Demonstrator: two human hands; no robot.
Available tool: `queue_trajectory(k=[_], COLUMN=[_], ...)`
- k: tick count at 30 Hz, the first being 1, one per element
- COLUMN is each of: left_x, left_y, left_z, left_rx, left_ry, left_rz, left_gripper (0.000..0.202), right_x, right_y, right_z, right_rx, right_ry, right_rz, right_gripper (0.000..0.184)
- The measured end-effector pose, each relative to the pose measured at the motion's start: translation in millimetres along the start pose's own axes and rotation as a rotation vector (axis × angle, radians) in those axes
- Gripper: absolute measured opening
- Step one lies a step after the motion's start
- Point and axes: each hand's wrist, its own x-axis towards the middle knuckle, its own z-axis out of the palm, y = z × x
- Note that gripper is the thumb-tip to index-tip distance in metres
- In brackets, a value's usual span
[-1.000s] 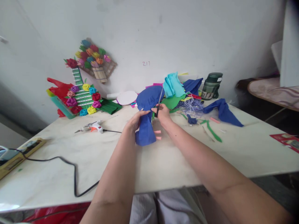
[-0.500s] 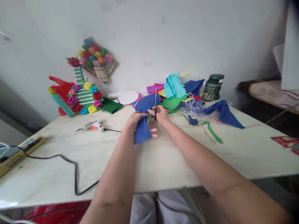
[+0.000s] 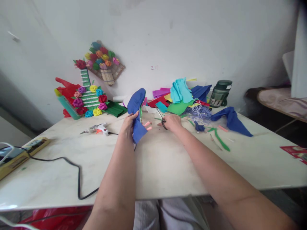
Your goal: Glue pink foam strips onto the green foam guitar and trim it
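Observation:
My left hand (image 3: pixel 130 123) is closed around the middle of a blue crepe-paper-covered shape (image 3: pixel 137 99), which has a rounded upper end and a wider lower part. The shape is tilted up, with a green edge showing on its right side and pink strips (image 3: pixel 148 125) beside its lower end. To the right, my right hand (image 3: pixel 172 122) is closed on a pair of scissors (image 3: pixel 163 122), fingers at the dark handles. Their blades point up and left, close to the tabletop and apart from the blue shape.
A hot glue gun (image 3: pixel 102 129) lies left, its black cord trailing across the table. A paper-flower guitar (image 3: pixel 90 95) leans at the back left. Coloured paper (image 3: pixel 179 92), lilac shreds (image 3: pixel 198 111) and a dark green bottle (image 3: pixel 220 93) stand behind; a power strip (image 3: pixel 26 151) lies far left.
My left hand has tilted the blue shape upright and moved it left. My right hand has let go of the shape and drawn the scissors away, lowering them toward the table.

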Motion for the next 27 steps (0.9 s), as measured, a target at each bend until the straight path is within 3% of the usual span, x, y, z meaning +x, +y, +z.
queue_trajectory(k=[5, 11, 17, 23, 27], left_x=[-13.2, -13.0, -15.0, -10.8, -11.6], left_y=[-1.6, -8.3, -12.9, -14.6, -14.3], left_z=[9.1, 7.5, 9.1, 10.1, 10.9], left_rx=[0.118, 0.102, 0.132, 0.19, 0.232], left_ry=[-0.01, -0.057, -0.12, -0.104, -0.092], left_rz=[-0.185, -0.258, -0.198, -0.08, -0.063], left_gripper=[0.021, 0.019, 0.034, 0.066, 0.076], right_x=[2.9, 4.1, 2.7, 2.0, 2.3], right_y=[-3.7, -4.1, -5.9, -5.1, -2.3], right_z=[2.8, 1.8, -2.6, -4.4, -1.9], right_rx=[-0.043, -0.023, -0.098, -0.153, -0.119], right_ry=[-0.107, -0.173, -0.126, -0.147, -0.168], right_rz=[0.02, 0.029, 0.058, 0.131, 0.155], right_gripper=[0.04, 0.043, 0.035, 0.045, 0.043])
